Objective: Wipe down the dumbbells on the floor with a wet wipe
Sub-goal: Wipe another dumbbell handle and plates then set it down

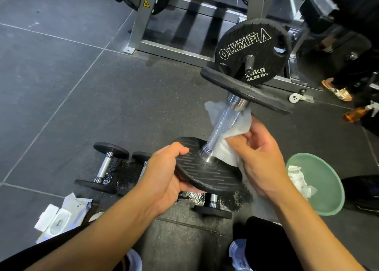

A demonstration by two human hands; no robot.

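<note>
Midway, I judge: at frame centre the left hand (164, 168) grasps the near plate of a lifted dumbbell (205, 172); the right hand (260, 153) pinches a wet wipe (240, 125) against its knurled handle; crumpled wipes (297, 178) in the green bin (328, 180), lower right, suggest some already cleaned; other dumbbells (103, 166) lie lower left.

The floor (51, 75) is made of big dark grey tiles with thin pale lines between them. A black rubber mat (147, 106) lies on it, with a shiny wet patch (194, 196) low down. At the back stands a grey metal rack (170, 49). A big black weight plate (231, 40) hangs on it. A green bowl (328, 178) sits on the right.
</note>
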